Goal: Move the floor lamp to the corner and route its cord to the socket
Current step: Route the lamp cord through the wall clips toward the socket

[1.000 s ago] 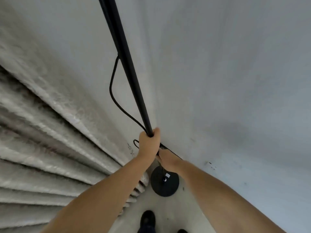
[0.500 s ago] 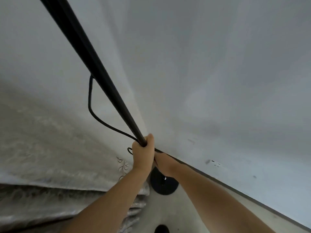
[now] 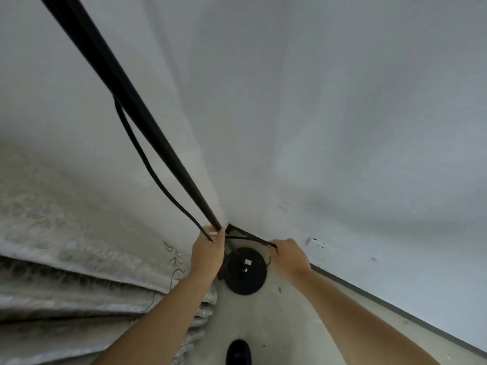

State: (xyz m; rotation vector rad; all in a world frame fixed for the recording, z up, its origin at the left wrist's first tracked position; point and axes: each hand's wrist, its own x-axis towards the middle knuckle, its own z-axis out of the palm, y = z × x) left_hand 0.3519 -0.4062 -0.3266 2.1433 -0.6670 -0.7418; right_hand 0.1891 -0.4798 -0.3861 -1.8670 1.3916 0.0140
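The black floor lamp pole rises from lower centre up to the top left. Its round black base sits on the pale floor in the corner where two white walls meet. My left hand is closed around the pole just above the base. A black cord leaves the pole higher up, sags alongside it, passes my left hand and runs on to my right hand, which grips it to the right of the base. No socket shows clearly.
A cream patterned curtain hangs in folds along the left, reaching the floor beside the base. A grey skirting strip runs along the right wall. My dark shoe stands on the floor below the base.
My right hand has moved away from the pole to the right, drawing the cord out with it. My view has tilted, and the pole leans more toward the top left.
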